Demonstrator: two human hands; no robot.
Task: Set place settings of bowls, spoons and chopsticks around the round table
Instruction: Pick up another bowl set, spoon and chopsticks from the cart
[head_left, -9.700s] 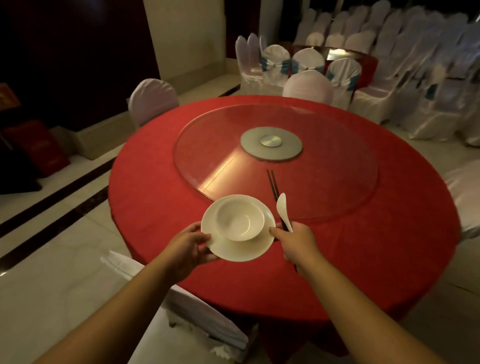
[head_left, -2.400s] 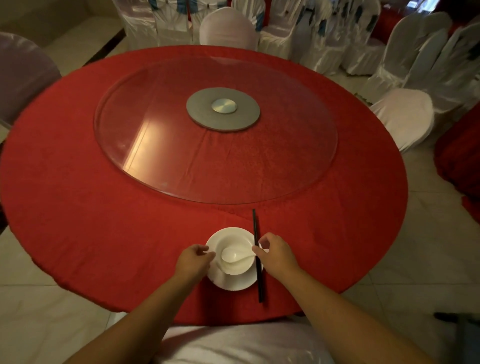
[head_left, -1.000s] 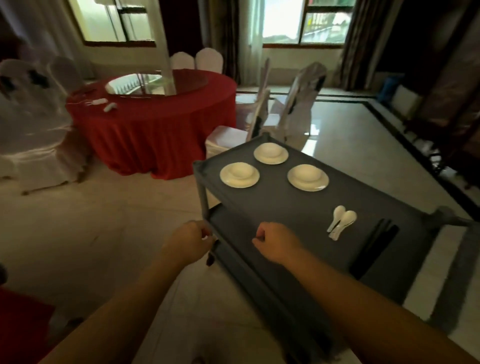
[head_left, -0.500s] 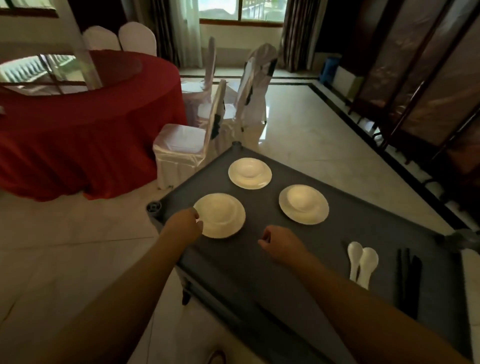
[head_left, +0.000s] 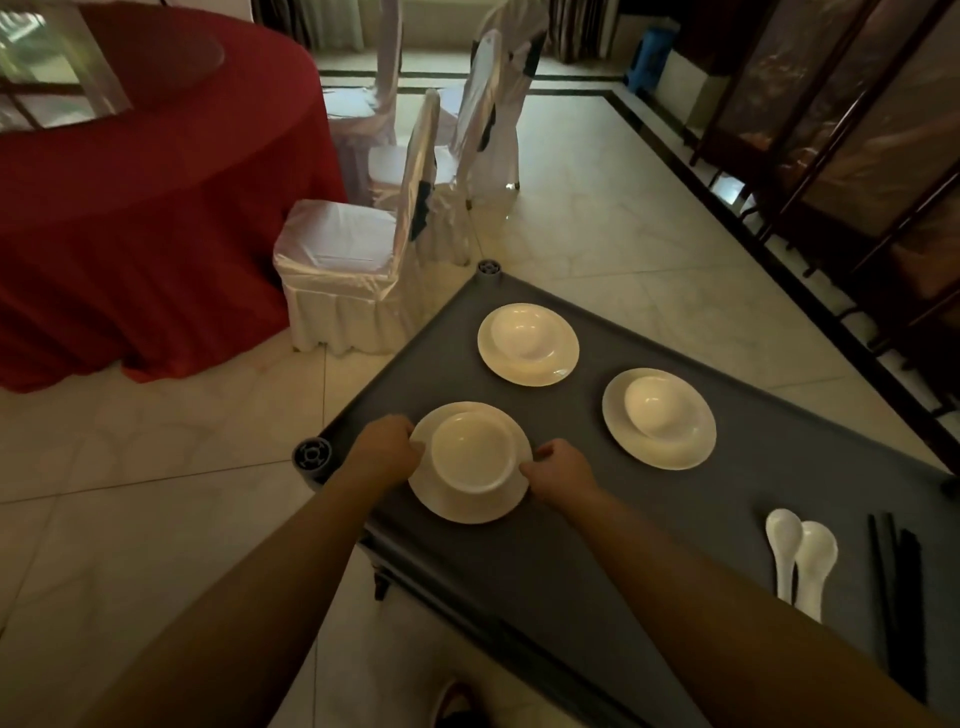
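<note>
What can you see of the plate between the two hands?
The plate is round, cream-white and glossy, and looks ceramic. It sits at the near left corner of the grey cart top, looking level, with a matching bowl upright on it, slightly off-centre toward the far side. The left hand and right hand grip opposite edges. Whether it is lifted off the cart is unclear.
</note>
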